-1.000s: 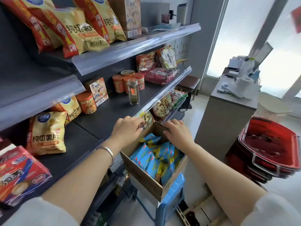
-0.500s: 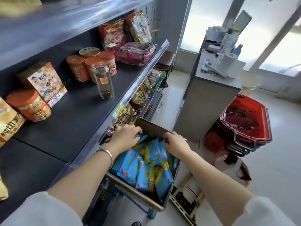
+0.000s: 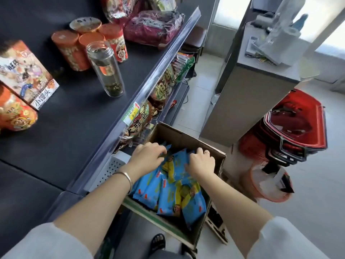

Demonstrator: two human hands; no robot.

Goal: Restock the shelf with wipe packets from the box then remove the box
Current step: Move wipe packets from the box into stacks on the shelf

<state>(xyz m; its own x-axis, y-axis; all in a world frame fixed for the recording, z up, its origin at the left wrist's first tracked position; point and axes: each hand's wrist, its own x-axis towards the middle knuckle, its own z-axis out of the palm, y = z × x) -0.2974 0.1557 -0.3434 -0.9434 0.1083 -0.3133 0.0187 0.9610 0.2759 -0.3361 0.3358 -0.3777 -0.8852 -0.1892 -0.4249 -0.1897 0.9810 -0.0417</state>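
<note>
Head view, box: the cardboard box [image 3: 188,141] is sitting open just beside the front edge of the dark shelf [image 3: 74,113], below its level, with its far wall bare and its near rim edged in green.
Head view, wipe packets: the blue and yellow wipe packets [image 3: 168,193] are lying packed together inside the box, overlapping one another and filling most of it.
Head view, left hand: the left hand [image 3: 147,157] is reaching into the far left part of the box, fingers curled down onto the top of the packets; whether it is gripping one I cannot tell. A silver bangle [image 3: 125,176] is sitting on its wrist.
Head view, right hand: the right hand [image 3: 201,163] is resting on the packets near the far right wall of the box, fingers bent and pressing into a packet; a firm hold is not showing. A ring is showing on one finger.
Head view, shelf: the shelf is carrying a clear jar [image 3: 105,70] standing upright, orange canisters [image 3: 84,47] behind it, a printed carton [image 3: 26,75] to the left and a pink bag [image 3: 153,27] at the far end.
Head view, floor side: red shopping baskets [image 3: 296,128] are standing stacked right of the box, next to a grey counter [image 3: 248,98].
Head view, feet: a black sandal [image 3: 158,243] is showing below the box.
</note>
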